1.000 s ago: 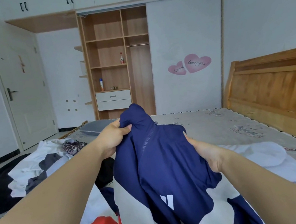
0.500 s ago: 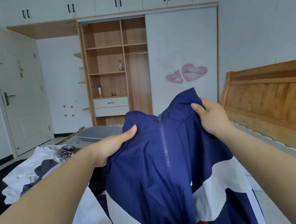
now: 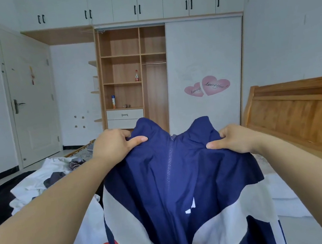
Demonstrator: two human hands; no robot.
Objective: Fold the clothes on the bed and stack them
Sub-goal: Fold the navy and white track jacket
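A navy zip jacket with white and red panels hangs in front of me, its zipper facing me and its collar up. My left hand pinches the left shoulder next to the collar. My right hand grips the right shoulder. The jacket's lower part drops out of the frame and hides the bed below it. A pile of unfolded white, grey and dark clothes lies on the bed to the left.
The bed runs forward, with a wooden headboard on the right. A white garment lies on the bed at the right. An open wardrobe and a closed door stand at the far wall.
My right hand went from the jacket's side up to its right shoulder, and my left hand shifted its hold by the collar. The jacket now hangs spread between both hands, zipper facing me.
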